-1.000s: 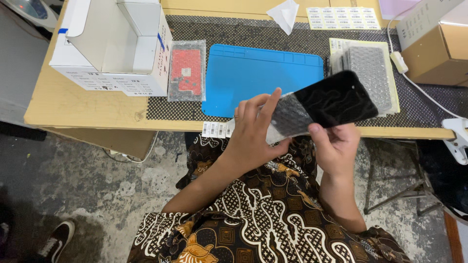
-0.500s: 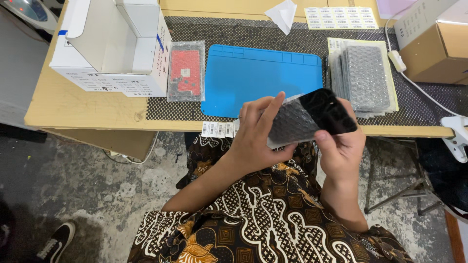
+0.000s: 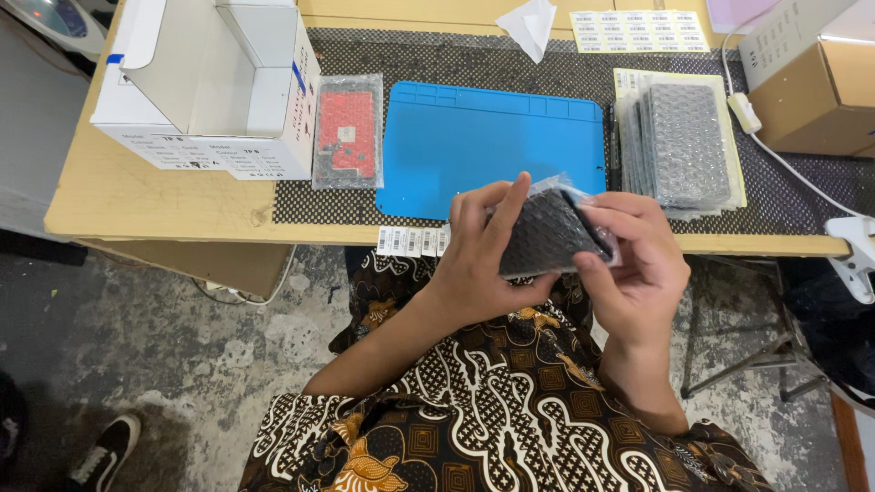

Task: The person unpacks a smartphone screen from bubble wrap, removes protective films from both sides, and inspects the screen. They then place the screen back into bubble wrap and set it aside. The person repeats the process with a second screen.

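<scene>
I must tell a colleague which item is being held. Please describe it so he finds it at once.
Start at the blue mat on the table; just below its near edge, the left hand and right hand hold a bubble-wrap pouch. Unlike the stacked pouches, it is off the table.

1. A bubble-wrap pouch (image 3: 545, 235), clear plastic that looks dark grey from the black flat item inside, is held in the air above the person's lap, just in front of the table edge.
2. It is rectangular and tilted, its right end higher than its left.
3. At its upper right end a glossy black corner shows beside the clear plastic edge.
4. Fingers cover both ends, so its full outline is hidden.
</scene>
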